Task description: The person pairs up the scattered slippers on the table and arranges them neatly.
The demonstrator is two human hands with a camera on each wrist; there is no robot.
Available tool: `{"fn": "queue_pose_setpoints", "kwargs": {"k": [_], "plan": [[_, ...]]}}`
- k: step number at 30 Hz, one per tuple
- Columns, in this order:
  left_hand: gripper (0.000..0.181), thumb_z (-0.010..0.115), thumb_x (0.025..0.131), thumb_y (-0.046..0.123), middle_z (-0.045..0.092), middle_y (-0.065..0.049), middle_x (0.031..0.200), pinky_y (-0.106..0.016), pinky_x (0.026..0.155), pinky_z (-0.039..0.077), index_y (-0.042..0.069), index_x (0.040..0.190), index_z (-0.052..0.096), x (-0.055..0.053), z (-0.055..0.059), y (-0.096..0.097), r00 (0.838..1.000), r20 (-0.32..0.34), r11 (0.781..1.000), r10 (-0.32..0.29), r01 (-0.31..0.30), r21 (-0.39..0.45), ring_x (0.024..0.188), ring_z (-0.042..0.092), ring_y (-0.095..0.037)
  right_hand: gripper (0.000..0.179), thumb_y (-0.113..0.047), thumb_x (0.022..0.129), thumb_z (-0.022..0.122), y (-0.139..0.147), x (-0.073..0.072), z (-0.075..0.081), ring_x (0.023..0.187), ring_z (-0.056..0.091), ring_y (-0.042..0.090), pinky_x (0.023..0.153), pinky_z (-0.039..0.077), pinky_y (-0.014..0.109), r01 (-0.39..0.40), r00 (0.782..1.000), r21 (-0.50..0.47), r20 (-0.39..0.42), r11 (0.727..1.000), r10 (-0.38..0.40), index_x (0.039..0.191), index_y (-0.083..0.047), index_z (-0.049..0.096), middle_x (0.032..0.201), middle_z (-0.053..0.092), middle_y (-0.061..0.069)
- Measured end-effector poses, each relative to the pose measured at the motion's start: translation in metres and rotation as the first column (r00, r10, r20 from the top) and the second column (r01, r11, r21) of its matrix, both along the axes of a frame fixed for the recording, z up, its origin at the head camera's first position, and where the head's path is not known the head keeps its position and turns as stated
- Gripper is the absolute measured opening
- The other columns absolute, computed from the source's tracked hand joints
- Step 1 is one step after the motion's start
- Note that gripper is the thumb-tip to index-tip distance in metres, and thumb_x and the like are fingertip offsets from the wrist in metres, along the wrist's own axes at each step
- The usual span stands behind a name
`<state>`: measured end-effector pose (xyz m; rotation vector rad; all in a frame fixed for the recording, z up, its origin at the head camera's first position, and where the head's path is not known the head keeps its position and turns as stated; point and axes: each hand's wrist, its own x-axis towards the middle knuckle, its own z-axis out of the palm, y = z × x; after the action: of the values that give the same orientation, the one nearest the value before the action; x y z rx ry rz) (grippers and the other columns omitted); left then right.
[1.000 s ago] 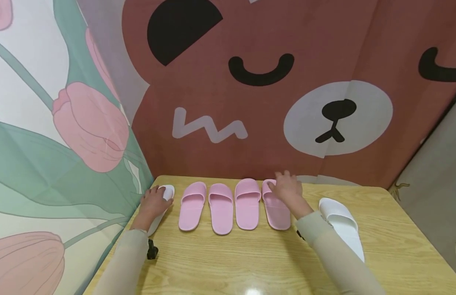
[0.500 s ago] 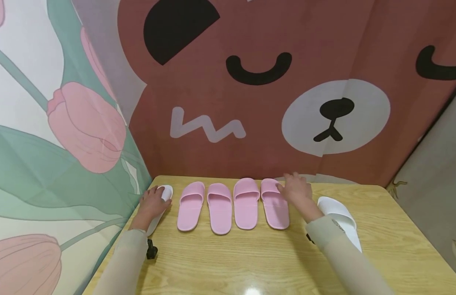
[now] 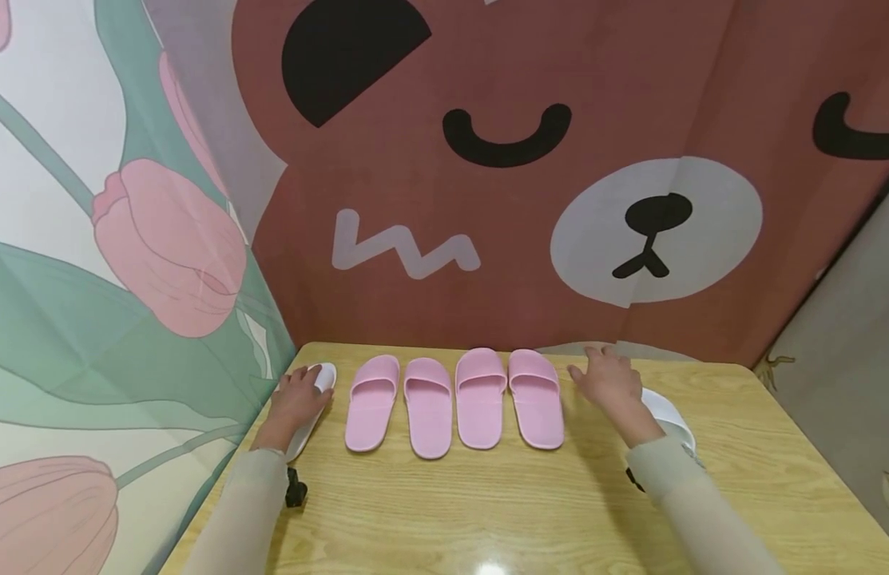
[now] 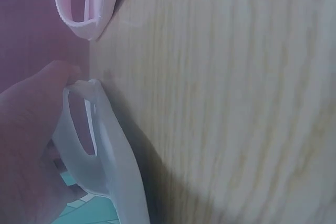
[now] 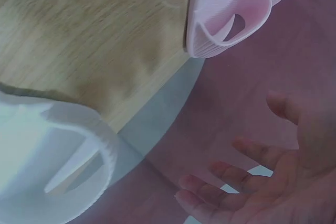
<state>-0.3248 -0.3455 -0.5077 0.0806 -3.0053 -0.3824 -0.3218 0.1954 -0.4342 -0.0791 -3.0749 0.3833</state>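
At the table's left edge my left hand [image 3: 295, 401] grips a white slipper [image 3: 326, 375] across its strap. In the left wrist view the thumb is at one side of that slipper [image 4: 118, 156] and curled fingers are at the other; its sole is tilted off the wood. My right hand [image 3: 611, 385] hovers with spread fingers between the rightmost pink slipper [image 3: 537, 399] and a second white slipper [image 3: 667, 414]. Nothing is in it, as the right wrist view confirms. The right forearm hides much of the second white slipper.
Several pink slippers [image 3: 430, 415] stand side by side along the back of the wooden table [image 3: 430, 511], toes toward the wall. A brown bear-print cloth [image 3: 516, 208] hangs right behind the table. A tulip-print cloth [image 3: 178, 247] borders the left side.
My right hand has moved right, from over the rightmost pink slipper toward the white one, uncovering the pink slipper. My left hand stays on its white slipper.
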Motion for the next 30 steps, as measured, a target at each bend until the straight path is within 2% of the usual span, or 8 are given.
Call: {"fn": "queue_pose_setpoints", "kwargs": {"k": [7, 14, 22, 30], "plan": [[0.064, 0.052, 0.090, 0.040, 0.031, -0.028, 0.141, -0.070, 0.087, 0.031, 0.007, 0.142, 0.034, 0.000, -0.003, 0.002, 1.000, 0.000, 1.000, 0.008, -0.008, -0.007, 0.123, 0.027, -0.051, 0.068, -0.051, 0.091, 0.046, 0.014, 0.006, -0.003, 0.117, 0.034, 0.055, 0.088, 0.034, 0.066, 0.005, 1.000, -0.008, 0.011, 1.000, -0.005, 0.140, -0.003, 0.037, 0.138, 0.032, 0.031], [0.066, 0.053, 0.090, 0.040, 0.030, -0.028, 0.141, -0.071, 0.088, 0.031, 0.007, 0.143, 0.033, 0.004, 0.005, 0.006, 0.999, 0.026, 1.000, 0.018, -0.018, 0.003, 0.124, 0.025, -0.051, 0.070, -0.050, 0.093, 0.044, 0.027, 0.012, -0.007, 0.117, 0.031, 0.057, 0.088, 0.034, 0.067, 0.030, 0.998, 0.002, 0.047, 1.000, -0.030, 0.141, 0.000, 0.033, 0.139, 0.027, 0.033], [0.066, 0.054, 0.090, 0.040, 0.030, -0.028, 0.141, -0.071, 0.086, 0.033, 0.007, 0.143, 0.032, 0.003, 0.003, 0.006, 0.999, 0.041, 1.000, 0.028, -0.029, 0.009, 0.123, 0.025, -0.051, 0.071, -0.052, 0.093, 0.043, 0.040, 0.016, -0.011, 0.114, 0.032, 0.058, 0.085, 0.035, 0.066, 0.036, 0.999, -0.008, 0.039, 0.999, -0.036, 0.140, 0.000, 0.034, 0.137, 0.027, 0.035], [0.066, 0.054, 0.090, 0.039, 0.029, -0.027, 0.142, -0.071, 0.087, 0.032, 0.007, 0.143, 0.032, 0.003, 0.003, 0.007, 0.997, 0.057, 0.999, 0.050, -0.050, 0.009, 0.123, 0.025, -0.051, 0.070, -0.050, 0.093, 0.043, 0.048, 0.025, -0.012, 0.112, 0.033, 0.059, 0.085, 0.034, 0.066, 0.042, 0.997, -0.014, 0.073, 0.999, -0.041, 0.140, 0.002, 0.034, 0.135, 0.028, 0.036]]}}
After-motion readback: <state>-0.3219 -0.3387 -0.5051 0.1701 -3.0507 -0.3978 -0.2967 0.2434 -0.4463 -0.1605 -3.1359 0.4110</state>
